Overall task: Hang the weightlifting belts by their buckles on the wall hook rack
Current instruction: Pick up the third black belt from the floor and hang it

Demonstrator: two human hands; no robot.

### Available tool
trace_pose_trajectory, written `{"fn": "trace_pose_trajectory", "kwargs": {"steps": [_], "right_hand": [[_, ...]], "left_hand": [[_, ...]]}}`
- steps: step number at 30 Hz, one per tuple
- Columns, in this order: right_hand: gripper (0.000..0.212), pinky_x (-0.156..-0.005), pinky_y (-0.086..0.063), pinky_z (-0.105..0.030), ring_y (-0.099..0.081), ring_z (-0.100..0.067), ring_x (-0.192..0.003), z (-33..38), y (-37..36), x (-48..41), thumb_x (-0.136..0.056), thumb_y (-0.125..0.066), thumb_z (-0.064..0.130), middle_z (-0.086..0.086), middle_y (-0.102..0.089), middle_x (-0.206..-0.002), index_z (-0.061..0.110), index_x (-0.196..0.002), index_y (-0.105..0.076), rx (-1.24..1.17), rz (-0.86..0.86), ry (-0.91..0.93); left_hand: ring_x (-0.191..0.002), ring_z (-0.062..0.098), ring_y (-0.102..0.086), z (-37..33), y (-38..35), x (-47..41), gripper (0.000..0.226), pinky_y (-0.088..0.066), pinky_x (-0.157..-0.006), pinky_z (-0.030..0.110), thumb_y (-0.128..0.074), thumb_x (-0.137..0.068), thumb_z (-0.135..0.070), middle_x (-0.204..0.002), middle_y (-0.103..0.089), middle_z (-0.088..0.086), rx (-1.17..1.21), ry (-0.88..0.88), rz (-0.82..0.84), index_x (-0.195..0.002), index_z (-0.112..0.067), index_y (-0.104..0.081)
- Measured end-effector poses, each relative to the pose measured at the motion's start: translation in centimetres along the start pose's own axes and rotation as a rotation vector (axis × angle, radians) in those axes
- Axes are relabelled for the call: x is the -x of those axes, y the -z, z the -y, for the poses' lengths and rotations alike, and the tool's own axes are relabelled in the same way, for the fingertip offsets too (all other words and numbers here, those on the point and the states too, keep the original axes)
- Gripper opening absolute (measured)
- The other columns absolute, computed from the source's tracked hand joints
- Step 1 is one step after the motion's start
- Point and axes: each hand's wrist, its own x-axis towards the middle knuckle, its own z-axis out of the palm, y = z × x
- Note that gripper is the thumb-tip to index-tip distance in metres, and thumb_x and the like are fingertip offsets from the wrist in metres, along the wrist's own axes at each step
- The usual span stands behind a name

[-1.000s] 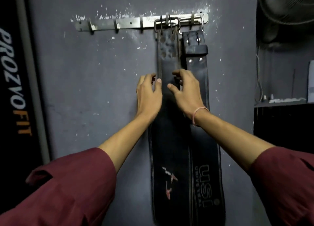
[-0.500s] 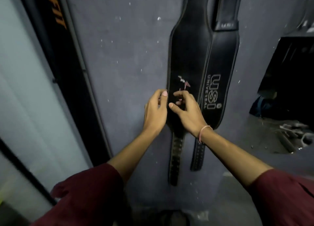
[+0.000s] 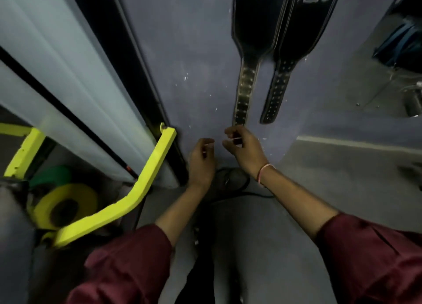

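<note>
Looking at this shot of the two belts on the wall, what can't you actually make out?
- Hook rack and buckles: cut off by the head view's top edge.
- Right belt lettering: cropped at that edge.
- Right hand at the left belt tip: motion blur hides whether it grips.
- Left hand: blurred, contact unclear.

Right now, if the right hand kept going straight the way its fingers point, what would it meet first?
The right hand points up the wall; first in line is the holed tail end of the left belt, right at its fingertips and possibly already touching. The blur leaves contact unclear.
</note>
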Motion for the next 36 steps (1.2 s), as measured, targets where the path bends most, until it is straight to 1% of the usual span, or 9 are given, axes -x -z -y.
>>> {"fn": "trace_pose_trajectory", "kwargs": {"steps": [4,9,14,19,22,27,29,32,36], "right_hand": [[0.010,-0.091,-0.052,-0.036,-0.062,-0.024,-0.095,-3.7,-2.9,2.5,-0.088,-0.061,0.005,-0.008,-0.064,-0.099,0.013,-0.093,-0.059,0.014,0.050,-0.103],[0.015,-0.078,-0.044,-0.012,-0.053,-0.015,-0.089,-7.5,-7.4,2.1,-0.085,-0.059,-0.015,-0.010,-0.058,-0.093,-0.007,-0.097,-0.062,0.050,0.075,-0.253],[0.022,-0.074,-0.044,-0.010,-0.054,-0.019,-0.093,-12.0,-13.9,0.3,-0.085,-0.061,-0.012,-0.009,-0.058,-0.097,-0.012,-0.107,-0.060,0.118,0.237,-0.364],[0.022,-0.093,-0.049,-0.048,-0.062,-0.038,-0.105,-18.2,-19.6,-2.9,-0.086,-0.066,-0.003,-0.025,-0.067,-0.108,-0.006,-0.107,-0.065,0.127,0.261,-0.468],[0.022,-0.096,-0.050,-0.043,-0.062,-0.034,-0.107,-24.1,-22.4,-4.6,-0.088,-0.063,0.000,-0.022,-0.066,-0.113,-0.003,-0.110,-0.064,0.118,0.293,-0.560],[0.018,-0.089,-0.053,-0.037,-0.063,-0.032,-0.106,-37.4,-27.4,-7.1,-0.089,-0.061,0.001,-0.019,-0.066,-0.112,0.005,-0.107,-0.064,0.128,0.363,-0.668],[0.015,-0.083,-0.052,-0.036,-0.063,-0.032,-0.102,-43.1,-29.6,-8.5,-0.090,-0.061,0.004,-0.017,-0.066,-0.109,0.006,-0.105,-0.064,0.123,0.363,-0.702],[0.017,-0.094,-0.050,-0.042,-0.060,-0.032,-0.103,-51.4,-32.9,-10.4,-0.092,-0.057,0.000,-0.021,-0.064,-0.108,-0.003,-0.108,-0.063,0.139,0.400,-0.705],[0.030,-0.105,-0.038,-0.041,-0.054,-0.038,-0.122,-61.4,-37.5,-12.8,-0.095,-0.058,0.004,-0.026,-0.060,-0.127,-0.007,-0.123,-0.060,0.215,0.539,-0.646]], "left_hand": [[-0.086,0.025,-0.061,5.0,0.9,2.8,0.017,-0.046,-0.075,0.036,-0.051,-0.102,-0.014,-0.097,-0.068,0.016,-0.005,0.151,-0.017,-0.105,-0.003,-0.064],[-0.081,0.027,-0.061,11.1,1.9,3.5,0.016,-0.048,-0.076,0.039,-0.053,-0.096,-0.026,-0.088,-0.067,0.014,0.035,0.310,0.015,-0.098,-0.013,-0.061],[-0.090,0.033,-0.063,19.5,2.6,3.2,0.015,-0.050,-0.079,0.042,-0.053,-0.101,-0.023,-0.090,-0.064,0.012,0.000,0.551,0.106,-0.097,-0.010,-0.060],[-0.101,0.031,-0.065,27.7,1.8,0.4,0.042,-0.054,-0.092,0.052,-0.049,-0.092,-0.052,-0.107,-0.067,0.012,0.029,0.728,0.158,-0.114,-0.018,-0.059],[-0.104,0.035,-0.065,32.8,0.4,-0.8,0.038,-0.054,-0.094,0.052,-0.048,-0.092,-0.058,-0.110,-0.066,0.016,0.064,0.827,0.186,-0.110,-0.026,-0.058],[-0.084,0.029,-0.064,43.9,-4.4,-1.8,0.025,-0.054,-0.082,0.045,-0.050,-0.103,-0.036,-0.085,-0.065,0.011,0.129,1.019,0.169,-0.089,-0.019,-0.062],[-0.077,0.022,-0.061,48.9,-7.0,-2.4,0.026,-0.055,-0.075,0.032,-0.050,-0.104,-0.031,-0.081,-0.062,0.006,0.172,1.085,0.209,-0.085,-0.017,-0.061],[-0.072,0.011,-0.054,56.5,-10.8,-3.1,0.026,-0.049,-0.050,0.012,-0.042,-0.107,-0.025,-0.081,-0.056,0.002,0.223,1.173,0.323,-0.106,-0.009,-0.062],[-0.101,0.011,-0.062,67.1,-14.5,-4.5,0.042,-0.055,-0.087,0.031,-0.047,-0.102,-0.048,-0.112,-0.062,-0.005,0.220,1.168,0.370,-0.131,-0.018,-0.052]]}}
